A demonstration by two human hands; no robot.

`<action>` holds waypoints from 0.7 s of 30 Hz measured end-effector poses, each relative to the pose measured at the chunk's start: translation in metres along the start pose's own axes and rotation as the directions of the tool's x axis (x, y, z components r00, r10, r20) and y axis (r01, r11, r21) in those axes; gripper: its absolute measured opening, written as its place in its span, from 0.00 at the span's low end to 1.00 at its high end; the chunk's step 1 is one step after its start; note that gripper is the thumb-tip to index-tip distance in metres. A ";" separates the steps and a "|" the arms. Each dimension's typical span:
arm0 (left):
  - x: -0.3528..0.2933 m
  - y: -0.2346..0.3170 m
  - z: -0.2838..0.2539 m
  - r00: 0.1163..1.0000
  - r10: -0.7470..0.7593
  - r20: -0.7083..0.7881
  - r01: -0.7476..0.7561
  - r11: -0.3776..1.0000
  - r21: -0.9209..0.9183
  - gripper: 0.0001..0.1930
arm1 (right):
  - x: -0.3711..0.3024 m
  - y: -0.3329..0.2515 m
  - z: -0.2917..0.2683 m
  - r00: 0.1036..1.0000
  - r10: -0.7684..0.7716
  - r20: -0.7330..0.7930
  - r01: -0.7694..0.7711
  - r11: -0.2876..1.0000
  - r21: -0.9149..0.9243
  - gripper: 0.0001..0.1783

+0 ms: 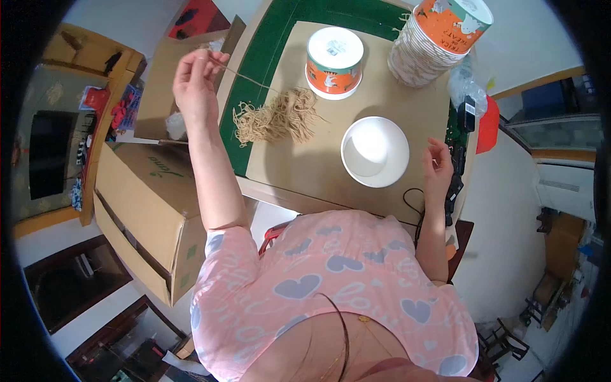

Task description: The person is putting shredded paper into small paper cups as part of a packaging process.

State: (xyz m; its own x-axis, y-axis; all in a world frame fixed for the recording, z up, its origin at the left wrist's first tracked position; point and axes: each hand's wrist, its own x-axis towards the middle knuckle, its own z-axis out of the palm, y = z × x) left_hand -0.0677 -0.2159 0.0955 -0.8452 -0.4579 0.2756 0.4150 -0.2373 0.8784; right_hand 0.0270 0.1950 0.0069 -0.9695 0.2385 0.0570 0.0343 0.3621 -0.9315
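Observation:
My left hand [196,79] is raised at the table's left side, fingertips pinched on one strand of tan twine [251,79]. The strand runs down to a loose bundle of the same twine [280,120] lying on the cardboard sheet. My right hand [438,164] is by the table's right edge, its fingers loosely bent and apart, with nothing seen in them. Left of it sits a white paper bucket [388,143], its open mouth facing up. Behind that, an orange printed paper bucket [334,71] stands bottom up.
A tall, leaning stack of paper buckets [425,54] is at the back right. Cardboard [280,167] covers most of the green tabletop [280,38]. Dark power strips [456,184] and a red thing [488,124] are along the right edge. Large cardboard boxes [149,191] stand on the left.

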 end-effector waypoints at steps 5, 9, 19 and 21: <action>-0.044 0.036 0.048 0.983 -0.065 0.172 -0.026 0.876 0.482 0.05 | -0.030 -0.036 0.039 0.991 -0.010 0.133 -0.032 0.950 0.309 0.10; -0.149 -0.015 0.058 0.760 -0.402 0.511 0.031 0.808 0.588 0.04 | -0.059 -0.058 0.085 0.901 0.088 0.425 -0.328 0.780 0.534 0.15; -0.259 -0.049 0.051 0.680 -0.537 0.499 0.043 0.708 0.705 0.03 | -0.093 -0.034 0.061 0.714 0.449 0.538 -0.696 0.373 0.613 0.13; -0.269 -0.052 0.056 0.643 -0.570 0.512 0.060 0.704 0.708 0.04 | -0.094 -0.026 0.048 0.708 0.401 0.581 -0.706 0.370 0.604 0.13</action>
State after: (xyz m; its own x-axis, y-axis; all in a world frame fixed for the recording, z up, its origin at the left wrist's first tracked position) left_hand 0.1196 -0.0326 -0.0027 -0.9522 0.2795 -0.1236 0.0027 0.4121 0.9111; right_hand 0.1053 0.1201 0.0084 -0.8134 -0.2098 -0.5425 0.5506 -0.5785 -0.6019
